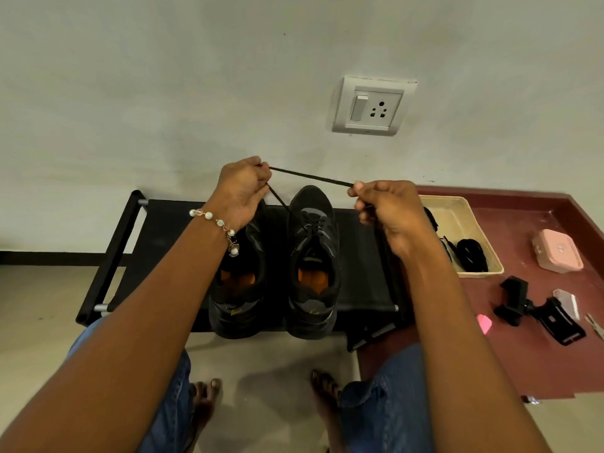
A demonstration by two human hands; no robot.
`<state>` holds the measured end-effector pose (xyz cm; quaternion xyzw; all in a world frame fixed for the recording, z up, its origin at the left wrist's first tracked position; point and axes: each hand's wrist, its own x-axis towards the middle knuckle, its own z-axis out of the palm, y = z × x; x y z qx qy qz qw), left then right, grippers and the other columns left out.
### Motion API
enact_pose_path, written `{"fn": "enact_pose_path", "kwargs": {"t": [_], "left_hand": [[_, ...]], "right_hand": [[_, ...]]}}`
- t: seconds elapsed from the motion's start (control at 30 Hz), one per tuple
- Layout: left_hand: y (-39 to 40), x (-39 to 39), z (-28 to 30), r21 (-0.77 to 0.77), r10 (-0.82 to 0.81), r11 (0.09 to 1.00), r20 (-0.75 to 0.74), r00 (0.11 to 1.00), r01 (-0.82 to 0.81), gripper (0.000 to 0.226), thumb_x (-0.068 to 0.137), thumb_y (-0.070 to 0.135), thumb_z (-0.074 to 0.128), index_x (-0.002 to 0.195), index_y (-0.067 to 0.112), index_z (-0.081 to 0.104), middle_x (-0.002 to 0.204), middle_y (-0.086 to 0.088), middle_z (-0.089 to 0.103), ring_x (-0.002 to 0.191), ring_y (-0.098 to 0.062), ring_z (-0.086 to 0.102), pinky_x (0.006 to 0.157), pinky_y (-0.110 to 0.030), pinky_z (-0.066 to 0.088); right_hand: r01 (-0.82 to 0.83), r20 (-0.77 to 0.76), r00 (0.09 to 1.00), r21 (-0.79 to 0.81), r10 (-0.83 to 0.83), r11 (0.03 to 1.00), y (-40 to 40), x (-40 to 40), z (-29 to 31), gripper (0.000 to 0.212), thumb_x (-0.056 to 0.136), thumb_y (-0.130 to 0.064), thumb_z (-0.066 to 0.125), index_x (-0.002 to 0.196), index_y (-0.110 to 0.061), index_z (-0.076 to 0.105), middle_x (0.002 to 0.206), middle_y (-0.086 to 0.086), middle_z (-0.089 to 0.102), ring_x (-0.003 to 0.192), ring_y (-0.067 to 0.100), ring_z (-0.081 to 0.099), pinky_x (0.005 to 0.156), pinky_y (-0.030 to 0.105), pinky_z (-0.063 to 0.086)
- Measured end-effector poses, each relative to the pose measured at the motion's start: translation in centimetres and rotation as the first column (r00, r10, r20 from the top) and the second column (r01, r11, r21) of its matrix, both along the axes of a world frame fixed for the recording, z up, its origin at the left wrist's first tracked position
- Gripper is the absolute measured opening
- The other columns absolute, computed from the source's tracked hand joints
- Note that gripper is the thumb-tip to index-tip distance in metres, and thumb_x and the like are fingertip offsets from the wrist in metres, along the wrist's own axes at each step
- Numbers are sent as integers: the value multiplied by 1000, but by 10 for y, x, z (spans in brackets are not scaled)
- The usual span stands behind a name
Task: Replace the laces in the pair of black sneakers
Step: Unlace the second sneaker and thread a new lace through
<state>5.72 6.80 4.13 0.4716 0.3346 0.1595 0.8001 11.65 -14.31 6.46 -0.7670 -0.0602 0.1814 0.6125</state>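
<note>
Sitting with my bare feet (209, 407) on the floor (277, 371), knees in blue jeans (385, 403) at either side of frame. Both forearms reach forward over a low black counter (170, 223). Beaded bracelet (217, 222) on my left wrist.

On the counter: pair of black sneakers, side by side, toes toward the wall, orange insoles showing. Left sneaker (238, 289) partly hidden under my left arm. Right sneaker (312, 256) in full view, lacing visible over the tongue.

Above the toes, a black lace (310, 176) is stretched taut between my hands. Left hand (242, 188), fingers curled, pinching one part of the lace; from there a strand runs down to the right sneaker's eyelets. Right hand (382, 207), fingers curled, pinching the lace end at thumb and forefinger.

Right of the counter, on a dark red mat (523, 364): beige tray (457, 217) with black laces bundled inside, pink box (557, 251), black clamp mount (536, 308), small pink item (483, 323), clear packet (567, 304).

Farther back, white wall (163, 93) with a switch and socket plate (372, 106).
</note>
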Motion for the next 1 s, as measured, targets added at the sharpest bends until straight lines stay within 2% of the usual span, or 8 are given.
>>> {"fn": "enact_pose_path", "kwargs": {"t": [0.1,0.3,0.53,0.63,0.73,0.8,0.9,1.0], "left_hand": [[-6,-4,-14,267,-153,942,-205,967,205,45,93,2,55,136,14,51,105,-4,65,97,-21,66,83,-30,53],[-40,-9,-12,559,-525,543,-356,773,626,23,94,22,61,115,29,67,66,-1,66,40,-12,50,44,-19,43],[-36,-9,-20,648,-283,587,-397,873,485,10,88,25,70,85,16,74,60,-1,66,33,-8,51,45,-15,45],[-30,-12,-25,737,-138,486,-465,874,469,16,87,29,70,84,14,75,66,-3,70,44,-13,62,55,-23,54],[-34,-13,-29,843,16,143,-525,851,518,26,86,33,69,108,18,72,101,-8,68,92,-25,65,81,-36,54],[-40,-11,-31,849,-83,26,-524,848,528,44,82,36,72,125,28,62,119,-6,52,110,-25,51,90,-36,47],[-42,-9,-31,869,-289,29,-466,836,494,49,78,31,77,125,31,63,135,-1,44,124,-21,40,102,-38,39],[-44,-8,-33,891,-429,173,-314,847,419,33,78,15,77,110,21,73,121,-1,64,114,-16,57,100,-29,43]], "right_hand": [[41,43,998,-93,-38,995,-5,6,-3,19,94,-22,64,87,-6,73,61,0,60,50,9,48,56,24,46],[-127,36,990,-228,139,965,13,-4,-11,20,90,-20,69,81,-3,70,61,3,60,45,9,44,43,19,37],[-158,-30,987,-280,156,947,12,0,-18,16,93,-12,64,93,3,72,67,5,63,50,8,51,45,17,40],[-159,-23,987,-292,160,943,14,0,-23,12,92,-3,62,94,5,70,70,8,65,53,10,56,48,15,46],[-169,11,983,-325,182,931,21,-5,-27,8,91,2,62,89,4,70,70,10,67,53,12,60,47,14,49],[-153,21,985,-327,169,932,24,-7,-29,7,89,0,65,84,2,69,71,13,69,54,15,64,51,18,53],[-107,30,992,-299,121,948,25,-9,-28,7,87,-2,70,81,1,69,74,16,71,56,19,67,55,23,57],[-84,21,995,-262,93,961,24,-10,-29,8,87,-6,71,80,-1,69,67,11,69,51,14,63,50,19,53]]}}
